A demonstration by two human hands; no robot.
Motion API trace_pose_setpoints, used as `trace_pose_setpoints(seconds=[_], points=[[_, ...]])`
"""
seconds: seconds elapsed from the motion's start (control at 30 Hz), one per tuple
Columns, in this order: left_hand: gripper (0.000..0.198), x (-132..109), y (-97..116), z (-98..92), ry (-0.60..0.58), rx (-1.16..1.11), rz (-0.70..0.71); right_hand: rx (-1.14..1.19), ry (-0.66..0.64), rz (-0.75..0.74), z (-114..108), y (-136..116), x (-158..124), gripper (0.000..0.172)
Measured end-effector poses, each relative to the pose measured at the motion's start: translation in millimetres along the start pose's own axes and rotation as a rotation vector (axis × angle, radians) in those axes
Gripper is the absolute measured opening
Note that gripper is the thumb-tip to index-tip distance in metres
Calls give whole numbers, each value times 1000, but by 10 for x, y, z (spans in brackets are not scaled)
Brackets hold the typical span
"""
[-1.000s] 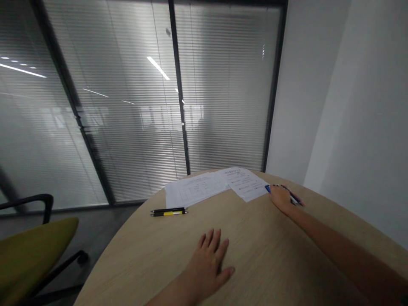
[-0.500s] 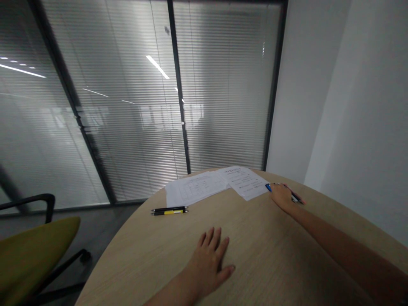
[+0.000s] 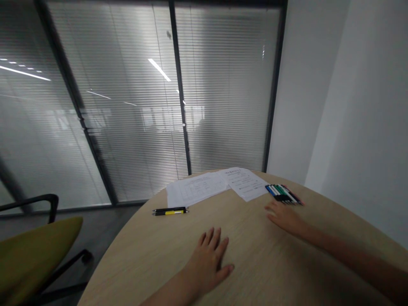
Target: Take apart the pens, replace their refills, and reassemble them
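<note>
My left hand (image 3: 208, 263) lies flat on the wooden table with its fingers spread, holding nothing. Farther off on the right, my right hand (image 3: 283, 216) is stretched out just in front of a row of pens (image 3: 282, 193). Its fingers look apart and somewhat blurred, and nothing shows in them. The pens lie side by side, with blue, white, green and black parts. Two more pens, a black pen (image 3: 170, 209) and a yellow and black pen (image 3: 172, 213), rest together on the left of the table.
Printed sheets of paper (image 3: 194, 189) lie near the far edge of the round table (image 3: 153, 250), overlapping a second printed sheet (image 3: 247, 183). A yellow-green chair (image 3: 41, 250) stands at the left. Glass panels with blinds (image 3: 229, 93) and a white wall (image 3: 360, 119) rise behind.
My right hand has come off the row of pens and drawn back toward me, uncovering them. My left hand has stayed in place. The view has shifted slightly.
</note>
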State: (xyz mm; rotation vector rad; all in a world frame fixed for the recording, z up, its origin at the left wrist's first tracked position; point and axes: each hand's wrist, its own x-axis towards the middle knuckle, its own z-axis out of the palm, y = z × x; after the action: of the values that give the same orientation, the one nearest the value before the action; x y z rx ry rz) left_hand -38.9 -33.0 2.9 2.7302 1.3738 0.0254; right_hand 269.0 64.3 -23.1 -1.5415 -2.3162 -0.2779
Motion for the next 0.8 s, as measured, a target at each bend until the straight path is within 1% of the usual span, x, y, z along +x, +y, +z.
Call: trace_pose_setpoints(seconds=[0.03, 0.1, 0.17, 0.23, 0.3, 0.4, 0.53, 0.63, 0.7, 0.8], points=[[63, 0, -2, 1, 0, 2, 1, 21, -39, -11, -22, -77, -121, 31], [63, 2, -1, -1, 2, 2, 3, 143, -205, -25, -87, -238, -359, 46], [62, 3, 6, -11, 11, -1, 4, 252, -316, -21, -174, -389, -565, 57], [61, -1, 19, -24, 18, -4, 0, 318, -395, -13, -252, -511, -715, 62], [61, -7, 29, -33, 21, -5, -12, 371, -418, -24, -289, -590, -805, 63], [57, -3, 17, -21, 62, 1, -19, 389, -393, -29, -258, -629, -858, 63], [30, 51, -105, -2, 243, 13, 13, 370, -355, -37, -183, -616, -867, 62], [28, 97, -285, -35, 342, 72, -45, 356, -353, -54, -184, -610, -866, 59], [29, 110, -441, -70, 366, 151, -99, 366, -350, -63, -200, -612, -865, 56], [35, 89, -720, -107, 380, 282, -228, 389, -333, -72, -209, -612, -858, 55]])
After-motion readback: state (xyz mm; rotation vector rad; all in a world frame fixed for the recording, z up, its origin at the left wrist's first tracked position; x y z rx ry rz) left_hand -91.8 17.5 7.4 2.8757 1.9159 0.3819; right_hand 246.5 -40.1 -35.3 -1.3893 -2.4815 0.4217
